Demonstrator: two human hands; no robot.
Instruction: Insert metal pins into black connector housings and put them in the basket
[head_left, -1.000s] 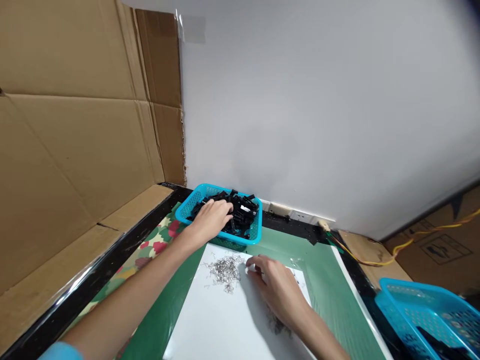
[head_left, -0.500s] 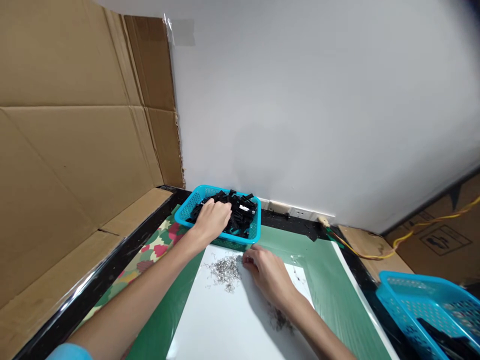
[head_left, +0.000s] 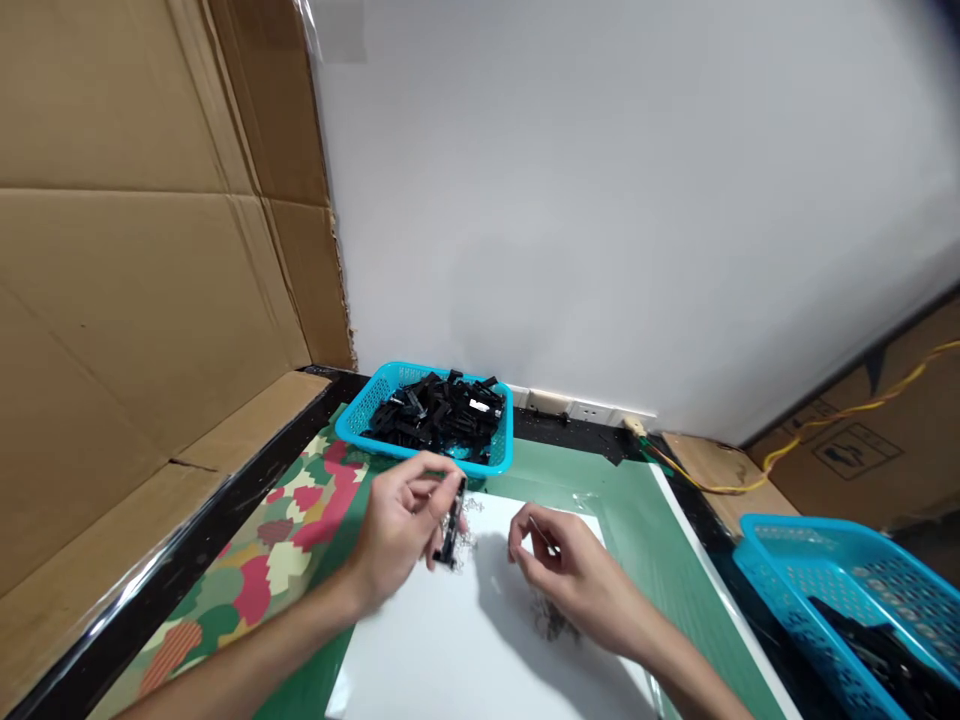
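Observation:
A slim black plastic piece (head_left: 451, 535) is gripped between the thumb and fingers of my left hand (head_left: 397, 520), held up over the white sheet (head_left: 442, 650). My right hand (head_left: 574, 565) hovers across from it, fingers curled with thumb and index close together; anything small in them cannot be made out. Behind the black piece, partly hidden, lies a scatter of tiny thin metal bits (head_left: 471, 507). Another pile of tiny bits (head_left: 553, 620) shows beside and below my right hand. Beyond both hands, a blue basket (head_left: 352, 430) holds many similar black pieces (head_left: 435, 410).
At the right edge stands a second blue basket (head_left: 795, 530) with black parts inside. Cardboard (head_left: 150, 320) walls off the left side. Along the wall's foot runs a socket strip (head_left: 589, 411) with a yellow cable (head_left: 772, 460). Green covering (head_left: 637, 520) surrounds the sheet.
My left hand has come out of the basket toward me, now with a black piece in it. My right hand has moved slightly right, away from the metal bits. The view has shifted a little.

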